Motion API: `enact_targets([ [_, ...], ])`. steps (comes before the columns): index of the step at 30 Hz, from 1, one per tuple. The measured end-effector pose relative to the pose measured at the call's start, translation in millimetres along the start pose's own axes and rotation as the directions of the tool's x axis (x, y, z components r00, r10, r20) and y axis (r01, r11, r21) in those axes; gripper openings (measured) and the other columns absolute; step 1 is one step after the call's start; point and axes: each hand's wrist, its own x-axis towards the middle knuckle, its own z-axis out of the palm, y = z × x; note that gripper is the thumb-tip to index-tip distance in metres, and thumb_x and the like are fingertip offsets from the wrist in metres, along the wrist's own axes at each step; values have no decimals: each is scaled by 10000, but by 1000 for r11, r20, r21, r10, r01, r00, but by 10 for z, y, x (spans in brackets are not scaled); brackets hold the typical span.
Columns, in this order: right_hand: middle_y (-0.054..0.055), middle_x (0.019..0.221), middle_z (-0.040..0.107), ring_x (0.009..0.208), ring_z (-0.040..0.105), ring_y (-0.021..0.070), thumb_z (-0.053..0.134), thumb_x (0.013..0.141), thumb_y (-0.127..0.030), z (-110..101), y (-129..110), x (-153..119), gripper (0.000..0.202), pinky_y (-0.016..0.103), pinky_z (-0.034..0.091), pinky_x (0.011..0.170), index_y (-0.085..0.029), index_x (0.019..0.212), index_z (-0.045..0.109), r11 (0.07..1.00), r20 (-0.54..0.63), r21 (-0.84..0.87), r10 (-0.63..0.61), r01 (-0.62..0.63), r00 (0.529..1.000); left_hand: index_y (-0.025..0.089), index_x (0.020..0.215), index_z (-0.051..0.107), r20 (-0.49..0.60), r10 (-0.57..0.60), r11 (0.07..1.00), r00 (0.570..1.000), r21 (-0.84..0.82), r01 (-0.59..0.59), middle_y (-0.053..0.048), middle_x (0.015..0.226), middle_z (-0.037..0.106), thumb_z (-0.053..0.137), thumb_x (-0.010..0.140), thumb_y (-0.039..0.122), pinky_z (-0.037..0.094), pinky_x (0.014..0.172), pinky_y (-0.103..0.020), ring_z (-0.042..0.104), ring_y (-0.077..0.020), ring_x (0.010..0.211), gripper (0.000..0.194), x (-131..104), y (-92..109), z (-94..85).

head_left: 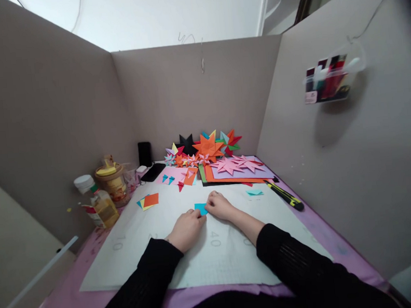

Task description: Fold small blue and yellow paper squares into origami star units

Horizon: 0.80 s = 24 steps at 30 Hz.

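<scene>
A small blue square of paper [200, 208] lies on the white sheet [143, 261] in front of me. At its lower edge, the fingers of my left hand [188, 227] are closed on the paper. My right hand [218, 205] pinches the paper's right side with bent fingers. Some of the paper is hidden under my fingertips. To the left lies a short stack of orange, yellow and blue paper squares [152, 200]. On the right is a folded light turquoise paper piece [255, 193].
Folded paper stars [208, 146] stand at the back, with pink stars [228, 165] on coloured sheets before them. A yellow-black utility knife [285, 196] lies at right. A bottle [99, 203], a jar [113, 184] and a phone [153, 172] are at left. Grey panels [199, 91] surround the table.
</scene>
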Motion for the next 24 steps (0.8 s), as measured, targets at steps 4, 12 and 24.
enact_targets([
  [4, 45, 838, 507, 815, 467, 150, 526, 742, -176, 11, -11, -5, 124, 257, 366, 763, -156, 641, 596, 1000, 10, -21, -20, 21, 1000, 173, 919, 579, -11, -1, 1000, 1000, -23, 1, -76, 854, 543, 369, 853, 173, 395, 706, -298, 492, -196, 800, 220, -9, -2, -4],
  [12, 51, 864, 513, 850, 468, 159, 534, 747, -177, 9, -25, -3, 113, 258, 361, 770, -156, 660, 603, 999, 24, -52, -10, 11, 1000, 189, 1037, 550, -18, -33, 996, 999, -80, 31, -78, 875, 547, 391, 803, 103, 397, 725, -308, 500, -212, 821, 296, 23, -14, 12],
  [24, 23, 863, 494, 830, 449, 168, 656, 645, -343, -13, -48, -76, 274, 263, 344, 724, -183, 831, 532, 995, -42, -51, 83, -85, 996, 191, 1021, 560, -9, -56, 997, 998, -50, 55, -86, 904, 535, 367, 835, 166, 398, 712, -310, 493, -216, 843, 269, 36, 16, 29],
])
